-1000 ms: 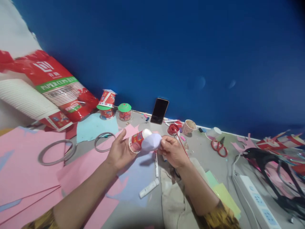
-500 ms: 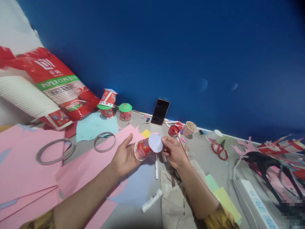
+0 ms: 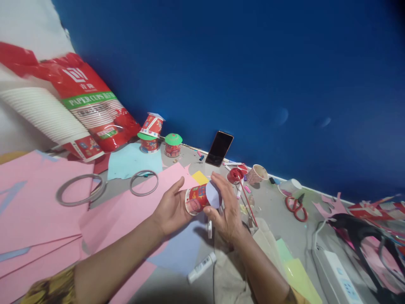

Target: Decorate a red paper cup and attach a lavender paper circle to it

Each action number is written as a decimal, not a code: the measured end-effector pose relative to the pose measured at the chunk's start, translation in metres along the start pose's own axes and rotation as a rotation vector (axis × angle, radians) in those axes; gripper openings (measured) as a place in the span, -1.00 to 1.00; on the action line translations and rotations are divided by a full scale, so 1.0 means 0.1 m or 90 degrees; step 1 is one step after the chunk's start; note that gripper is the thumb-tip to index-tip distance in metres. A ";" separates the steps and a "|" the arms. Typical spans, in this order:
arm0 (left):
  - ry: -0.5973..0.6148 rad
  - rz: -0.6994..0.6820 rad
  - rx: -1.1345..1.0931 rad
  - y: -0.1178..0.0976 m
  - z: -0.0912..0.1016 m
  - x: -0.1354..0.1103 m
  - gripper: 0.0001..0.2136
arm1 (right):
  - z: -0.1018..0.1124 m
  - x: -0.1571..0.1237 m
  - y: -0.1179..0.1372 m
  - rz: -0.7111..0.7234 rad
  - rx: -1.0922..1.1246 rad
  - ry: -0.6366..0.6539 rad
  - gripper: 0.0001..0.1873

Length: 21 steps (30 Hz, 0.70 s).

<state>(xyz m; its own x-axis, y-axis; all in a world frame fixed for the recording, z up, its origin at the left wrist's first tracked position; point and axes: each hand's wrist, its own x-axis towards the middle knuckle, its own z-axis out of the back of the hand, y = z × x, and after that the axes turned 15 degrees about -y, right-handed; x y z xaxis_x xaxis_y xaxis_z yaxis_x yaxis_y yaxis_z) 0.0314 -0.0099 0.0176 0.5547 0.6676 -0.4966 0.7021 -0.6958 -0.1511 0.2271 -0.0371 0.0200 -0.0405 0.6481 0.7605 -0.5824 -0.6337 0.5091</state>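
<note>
A red patterned paper cup (image 3: 196, 199) lies tilted on its side in my left hand (image 3: 172, 207), whose fingers support it from below with the thumb raised. On the cup's right-hand end sits a pale lilac paper disc (image 3: 214, 195). My right hand (image 3: 228, 209) cups that end, fingers over the disc's upper edge and thumb at its lower edge; the palm side is partly hidden. Below the hands are a white marker (image 3: 209, 229) and a white glue stick (image 3: 201, 267).
Pink paper sheets (image 3: 38, 211) and two grey rings (image 3: 144, 183) lie left. Behind stand a phone (image 3: 219, 148), green-topped cups (image 3: 173, 145) and a paper cup bag (image 3: 95, 101). Red-handled scissors (image 3: 296, 207), a black glue gun (image 3: 357, 236) and a power strip (image 3: 340, 274) are right.
My right hand has gone from pinching the disc's edge to spreading its fingers around it at the cup's end. The view has shifted slightly, and my left hand still holds the cup.
</note>
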 end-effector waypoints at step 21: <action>-0.003 -0.001 0.003 0.04 0.00 0.01 -0.37 | 0.02 -0.05 -0.06 -0.078 0.010 0.044 -0.15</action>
<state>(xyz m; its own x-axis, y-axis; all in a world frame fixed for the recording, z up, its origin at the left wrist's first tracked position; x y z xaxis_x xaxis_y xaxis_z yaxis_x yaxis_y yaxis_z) 0.0347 -0.0119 0.0160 0.5512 0.6673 -0.5009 0.7009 -0.6960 -0.1558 0.2324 -0.0374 0.0147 -0.0258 0.7477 0.6635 -0.5737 -0.5546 0.6027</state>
